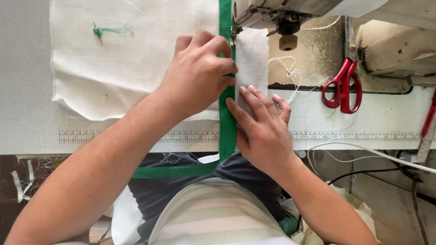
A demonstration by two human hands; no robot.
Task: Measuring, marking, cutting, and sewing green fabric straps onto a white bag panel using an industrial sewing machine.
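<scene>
Both hands are pressing down on cloth at the sewing machine. The left hand [197, 75] is lying with its fingers curled and knuckles raised, fingertips bearing on the green binding strip [227, 122] and the cream fabric [131, 54] beneath it; it is gripping nothing, only pinning the layers flat. The right hand [263, 129] is resting just beside it, fingers straight and spread a little, flat on the white fabric edge to the right of the strip, its thumb touching the green band. The strip is running between the two hands, straight up toward the machine's needle area [234, 31] just beyond the left fingertips, and down past the wrists, where it is bending off the tabletop [27, 113] edge toward the person's lap. A printed ruler scale [363, 136] is running along the tabletop's near edge, under both wrists. Well to the right of the right hand, red-handled scissors [343, 86] are lying beside the sewing machine body [395, 45]. Loose white threads [290, 75] are lying between the right hand and the scissors. Far to the left of the left hand, a small tangle of green thread [106, 31] is sitting on the cream fabric.
</scene>
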